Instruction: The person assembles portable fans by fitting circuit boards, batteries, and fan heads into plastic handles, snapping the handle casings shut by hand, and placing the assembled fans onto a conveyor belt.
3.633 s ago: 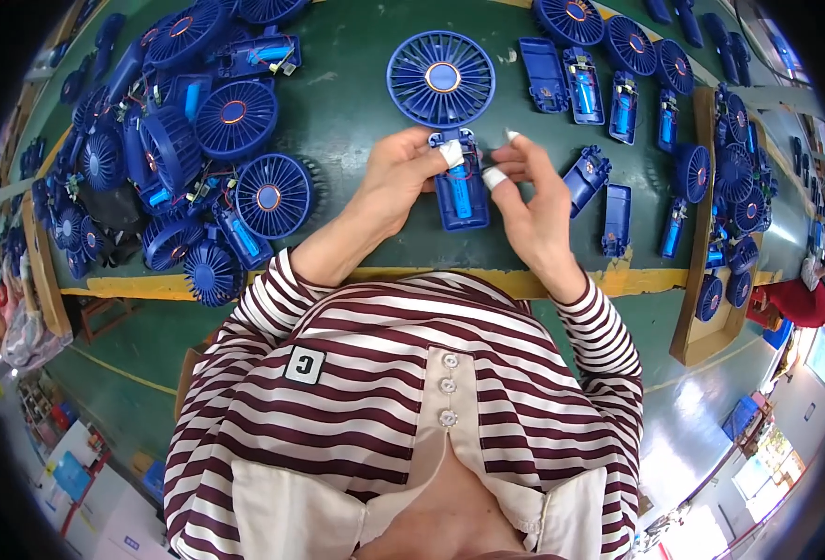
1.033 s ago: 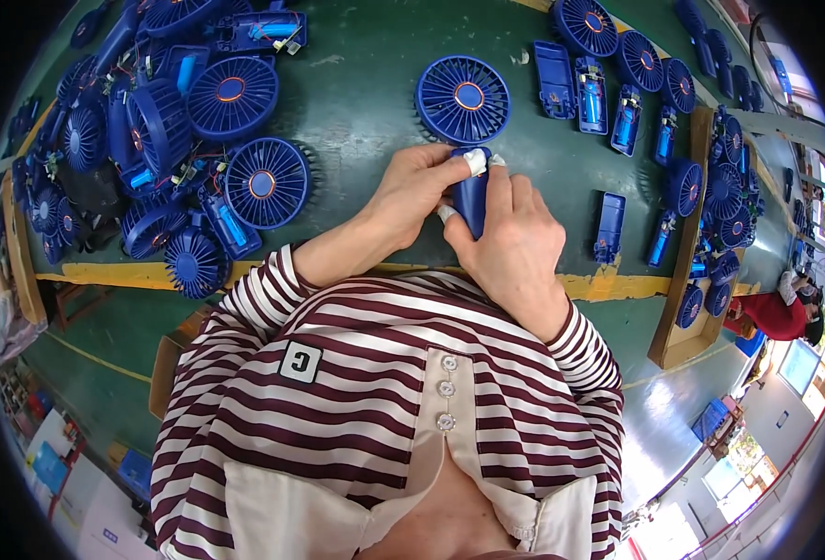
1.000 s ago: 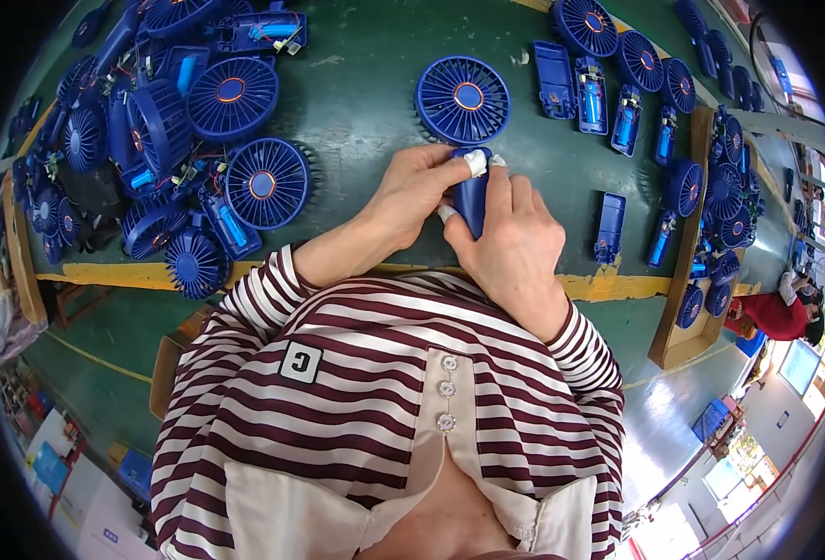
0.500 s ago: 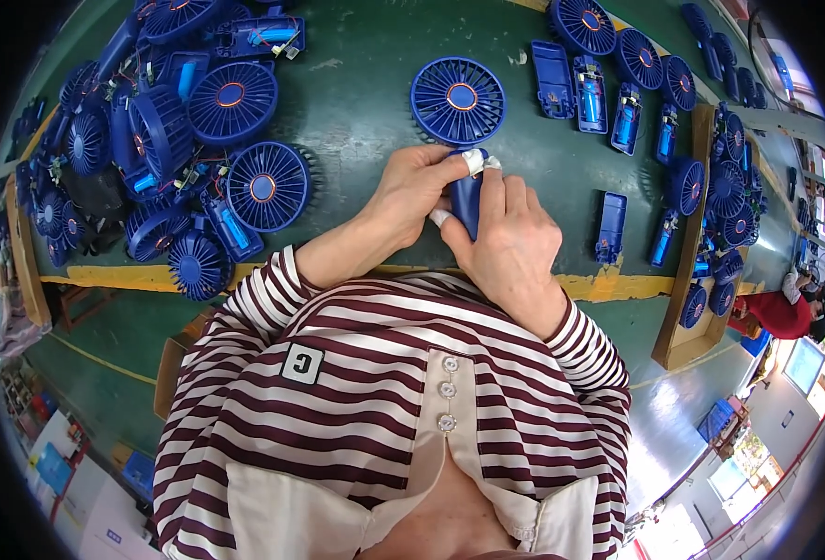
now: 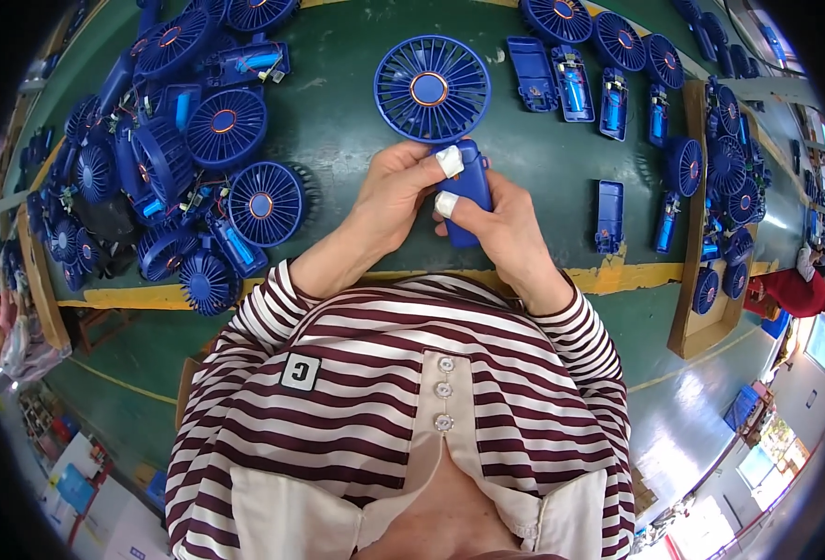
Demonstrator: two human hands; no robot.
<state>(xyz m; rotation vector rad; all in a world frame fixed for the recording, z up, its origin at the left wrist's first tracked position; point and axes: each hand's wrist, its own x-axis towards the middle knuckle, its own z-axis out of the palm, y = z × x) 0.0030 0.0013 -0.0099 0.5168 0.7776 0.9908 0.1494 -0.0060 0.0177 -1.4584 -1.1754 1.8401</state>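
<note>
Between my hands is a blue handheld fan (image 5: pixel 428 90), its round slatted head with an orange-ringed hub pointing away from me. My left hand (image 5: pixel 392 194) pinches the top of the handle, just below the head, with its white-taped thumb on the front. Lower down, my right hand (image 5: pixel 507 224) wraps round the handle (image 5: pixel 469 192), and its taped thumb presses on the casing. The fingers behind the handle are mostly hidden. A small button shows on the handle's right edge.
Blue fans and opened handles with wires lie piled (image 5: pixel 151 149) on the left. To the right sit a blue handle cover (image 5: pixel 609 217) and several open handles with blue batteries (image 5: pixel 574 86). A cardboard box (image 5: pixel 691 313) of fans stands at the right edge of the green table (image 5: pixel 338 84).
The fan has risen toward me, and its handle has turned to show its broad face. My right hand has shifted from over the handle's top to its lower right side.
</note>
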